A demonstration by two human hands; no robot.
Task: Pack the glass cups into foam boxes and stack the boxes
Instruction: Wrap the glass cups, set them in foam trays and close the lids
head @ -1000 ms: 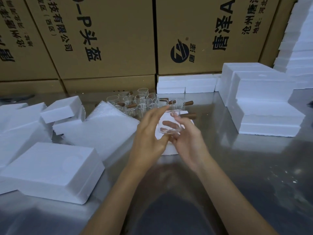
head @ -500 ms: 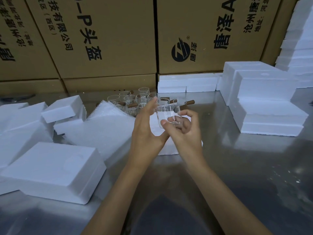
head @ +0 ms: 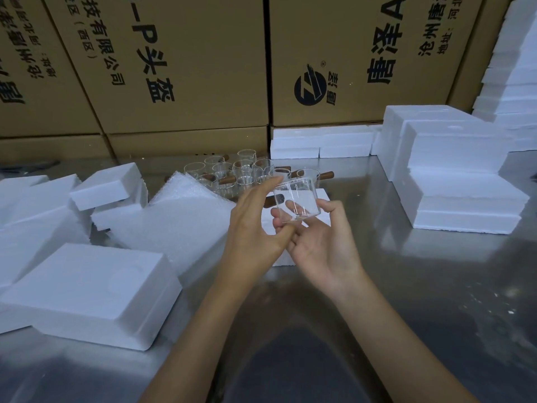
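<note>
A clear glass cup (head: 296,197) with a brown wooden handle is held upright between both hands above the steel table. My left hand (head: 255,225) touches its left side with fingers and thumb. My right hand (head: 319,245) cradles its base and right side. Directly beneath the cup lies a white foam box half (head: 319,200). Behind it stands a cluster of several glass cups (head: 232,173) with wooden handles. A closed foam box (head: 87,292) lies at the near left.
Loose foam halves (head: 107,190) and a sheet of foam wrap (head: 180,222) lie at the left. Stacked foam boxes (head: 459,175) stand at the right, with more foam pieces (head: 319,142) at the back. Cardboard cartons (head: 189,65) wall the far edge.
The cup has risen from a tilted position over the foam half to upright, and has been turned in both hands. My right hand shifted under its base.
</note>
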